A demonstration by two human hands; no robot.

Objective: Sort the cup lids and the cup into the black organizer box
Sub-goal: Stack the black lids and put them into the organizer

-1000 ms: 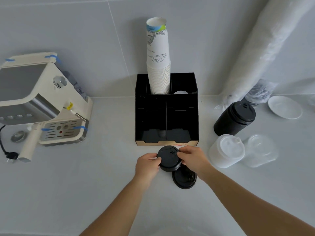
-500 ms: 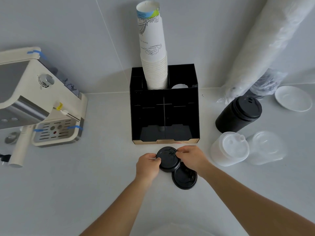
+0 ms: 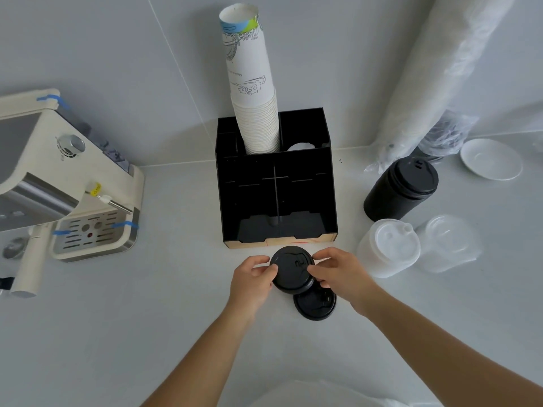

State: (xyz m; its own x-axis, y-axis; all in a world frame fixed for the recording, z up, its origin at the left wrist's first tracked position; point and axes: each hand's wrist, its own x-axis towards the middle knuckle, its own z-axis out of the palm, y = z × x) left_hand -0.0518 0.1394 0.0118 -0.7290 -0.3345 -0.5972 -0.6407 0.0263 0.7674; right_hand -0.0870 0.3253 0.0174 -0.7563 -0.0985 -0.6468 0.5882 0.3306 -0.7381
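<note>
A black cup lid (image 3: 291,270) is held just in front of the black organizer box (image 3: 276,183). My left hand (image 3: 252,280) pinches its left rim and my right hand (image 3: 340,271) pinches its right rim. A second black lid (image 3: 316,304) lies flat on the counter just below, partly under the held one. The box holds a tall stack of white paper cups (image 3: 252,92) in its back left slot. A black cup with a black lid (image 3: 399,189) stands to the right of the box.
A stack of frosted white lids (image 3: 388,248) and clear lids (image 3: 446,242) sit at the right. A white saucer (image 3: 490,158) and a long plastic-wrapped sleeve (image 3: 446,69) are at the back right. A cream espresso machine (image 3: 67,183) stands at the left.
Both hands keep the same hold on the black lid. The view has shifted so the box and cups appear slightly closer; the lid sits a little nearer the box front.
</note>
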